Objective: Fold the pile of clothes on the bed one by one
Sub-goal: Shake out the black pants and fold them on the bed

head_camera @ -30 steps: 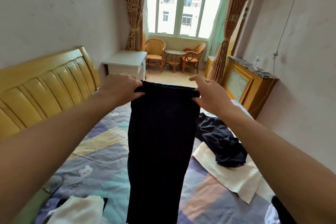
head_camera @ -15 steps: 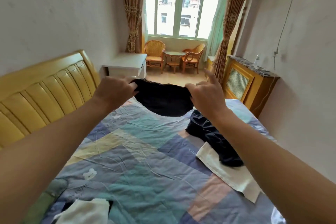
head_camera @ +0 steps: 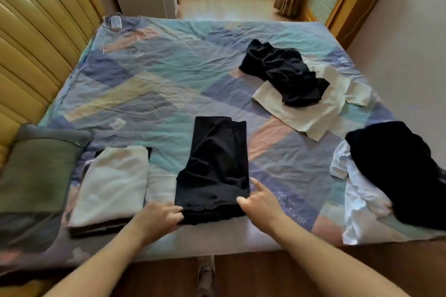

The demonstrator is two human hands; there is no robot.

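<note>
Black garment (head_camera: 213,166): I see it lying lengthwise on the bed (head_camera: 149,75), near the front edge, partly folded and rumpled.
Left hand (head_camera: 158,220): my fingers are curled over the garment's near left corner, pinching the hem.
Right hand (head_camera: 259,202): thumb and bent fingers grip the near right corner; the index finger points outward, free.
Folded white stack (head_camera: 112,185): just left of the black garment, squared, dark cloth beneath it.
Grey pillow (head_camera: 36,171): far left, against the headboard (head_camera: 36,31).
Unfolded pile, far right: dark top (head_camera: 287,72) crumpled over a white shirt (head_camera: 313,113).
Unfolded pile, near right: black item (head_camera: 398,171) on white cloth (head_camera: 357,202).
</note>
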